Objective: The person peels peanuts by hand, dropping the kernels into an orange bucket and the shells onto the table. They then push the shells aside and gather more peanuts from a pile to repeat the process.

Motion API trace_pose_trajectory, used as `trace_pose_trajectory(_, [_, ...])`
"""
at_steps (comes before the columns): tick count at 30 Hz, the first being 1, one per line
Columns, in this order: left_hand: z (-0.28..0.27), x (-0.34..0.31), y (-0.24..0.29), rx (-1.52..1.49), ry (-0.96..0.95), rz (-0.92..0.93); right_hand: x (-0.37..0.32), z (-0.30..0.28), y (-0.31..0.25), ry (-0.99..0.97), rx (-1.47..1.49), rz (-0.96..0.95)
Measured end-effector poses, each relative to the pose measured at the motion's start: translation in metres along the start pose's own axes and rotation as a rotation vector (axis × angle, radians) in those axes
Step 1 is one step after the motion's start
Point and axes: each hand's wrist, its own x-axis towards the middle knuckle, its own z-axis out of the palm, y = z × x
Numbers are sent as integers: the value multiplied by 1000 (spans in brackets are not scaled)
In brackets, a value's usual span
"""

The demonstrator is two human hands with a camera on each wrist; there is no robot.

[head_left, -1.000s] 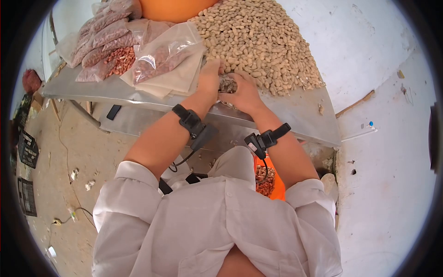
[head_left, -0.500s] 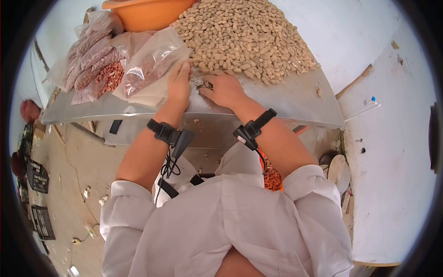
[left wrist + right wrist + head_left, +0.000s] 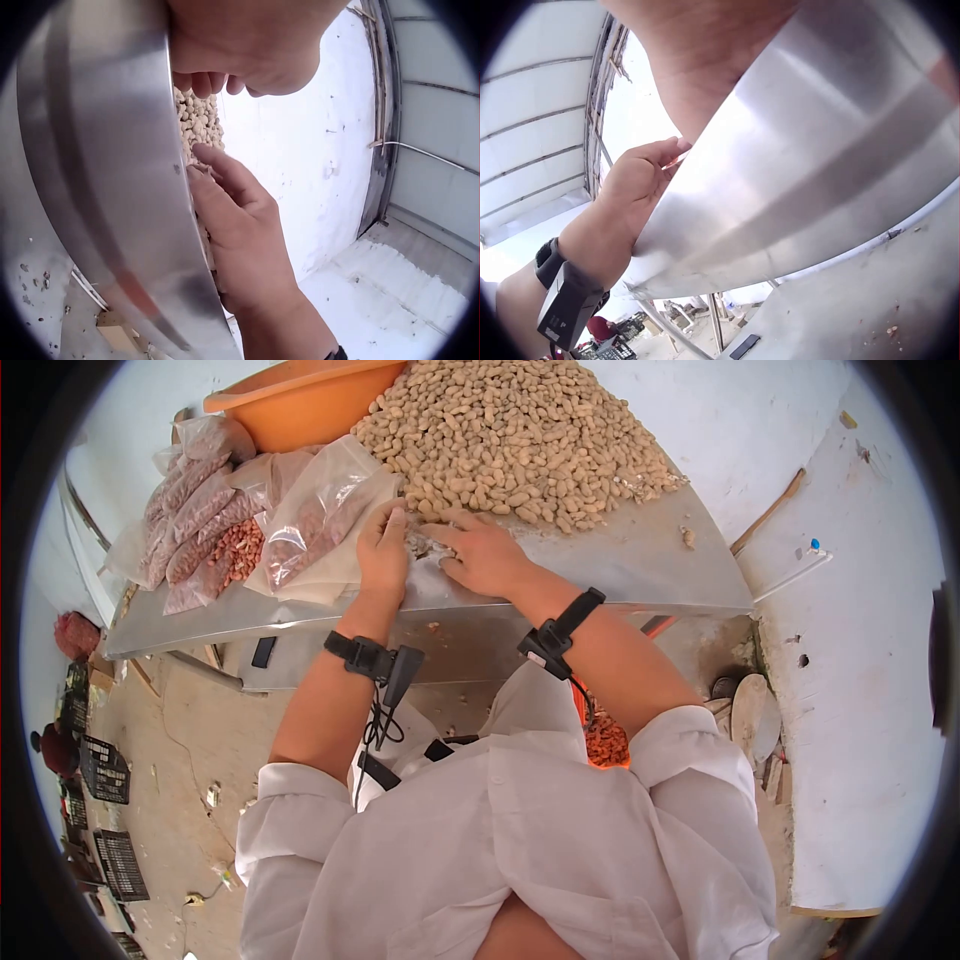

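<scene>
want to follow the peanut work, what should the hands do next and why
Probably cup both hands inward around the small heap of scraps. The left hand and right hand lie open on the table either side of it, at the near edge of the peanut pile, gripping nothing.

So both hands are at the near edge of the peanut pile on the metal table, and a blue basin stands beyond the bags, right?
No: the head view shows the basin is orange, not blue. The rest holds: the left hand and right hand are at the near edge of the peanut pile on the metal table, and the basin stands beyond the bags.
</scene>
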Motion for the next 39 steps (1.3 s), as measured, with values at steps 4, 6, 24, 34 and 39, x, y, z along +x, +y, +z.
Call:
trace_pose_trajectory(4, [-3, 0, -3, 41, -3, 65, 9, 12, -8, -87, -82, -35])
trace_pose_trajectory(6, [-2, 1, -4, 47, -5, 88, 12, 12, -7, -153, -84, -9])
trace_pose_trajectory(24, [-2, 0, -3, 34, -18, -1, -54, -55, 68, -44, -140, 166])
trace_pose_trajectory(34, [-1, -1, -4, 23, -11, 26, -131, -137, 136, 76, -277, 327])
trace_pose_trajectory(39, [-1, -1, -4, 31, 2, 20, -175, -178, 144, 110, -301, 398])
